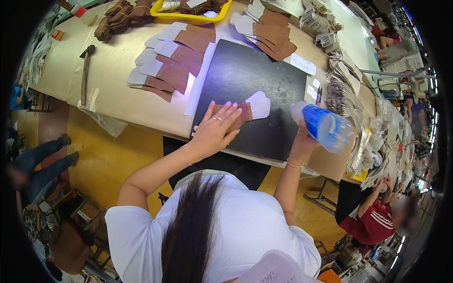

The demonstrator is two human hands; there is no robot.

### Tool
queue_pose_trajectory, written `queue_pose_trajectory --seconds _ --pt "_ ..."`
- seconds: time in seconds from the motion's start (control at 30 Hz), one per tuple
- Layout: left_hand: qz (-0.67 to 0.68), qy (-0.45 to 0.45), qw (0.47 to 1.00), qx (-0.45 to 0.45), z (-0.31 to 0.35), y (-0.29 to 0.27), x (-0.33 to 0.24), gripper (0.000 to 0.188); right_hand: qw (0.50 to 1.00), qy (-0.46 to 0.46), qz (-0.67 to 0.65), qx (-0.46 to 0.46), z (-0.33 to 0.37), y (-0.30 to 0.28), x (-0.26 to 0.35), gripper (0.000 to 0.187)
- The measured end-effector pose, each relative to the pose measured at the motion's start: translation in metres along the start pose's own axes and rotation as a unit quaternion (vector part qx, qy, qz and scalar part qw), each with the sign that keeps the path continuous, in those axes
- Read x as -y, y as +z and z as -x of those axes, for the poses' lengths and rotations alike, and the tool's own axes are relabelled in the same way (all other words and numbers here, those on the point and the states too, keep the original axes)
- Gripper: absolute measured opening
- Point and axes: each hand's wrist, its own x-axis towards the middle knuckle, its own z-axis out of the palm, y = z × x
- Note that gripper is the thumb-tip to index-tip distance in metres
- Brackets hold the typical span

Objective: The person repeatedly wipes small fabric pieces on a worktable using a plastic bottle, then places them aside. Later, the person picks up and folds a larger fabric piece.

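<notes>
My left hand (213, 133) lies flat, fingers stretched out, on a brown piece with white rounded ends (258, 107), partly hidden under it. The piece rests on a black board (252, 66) at the table's near edge. In my right hand (303, 145) is a clear plastic bottle (325, 127) with a blue label, tilted over the board's right side. What the bottle contains I cannot make out. Left of the board, several similar brown-and-white pieces (177, 59) lie overlapped in a row. Another overlapping group of brown-and-white pieces (269, 30) sits beyond the board.
A hammer (86, 70) lies on the left of the table. Brown bundles (123, 18) and a yellow tray (222, 14) stand at the back. Stacked pale pieces (339, 80) line the right side. A person in a red shirt (373, 221) works at the right.
</notes>
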Motion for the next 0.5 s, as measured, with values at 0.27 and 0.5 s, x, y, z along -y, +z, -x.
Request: queue_pose_trajectory --seconds 0.27,0.5 --pt "0.057 -0.073 0.995 -0.035 -0.051 0.002 -0.008 0.04 0.996 0.071 -0.045 0.031 0.002 0.025 0.016 0.053" --pt "0.035 -0.089 0.995 0.023 -0.059 0.006 -0.006 0.032 0.98 -0.039 0.17 0.09 -0.011 0.034 -0.019 0.043"
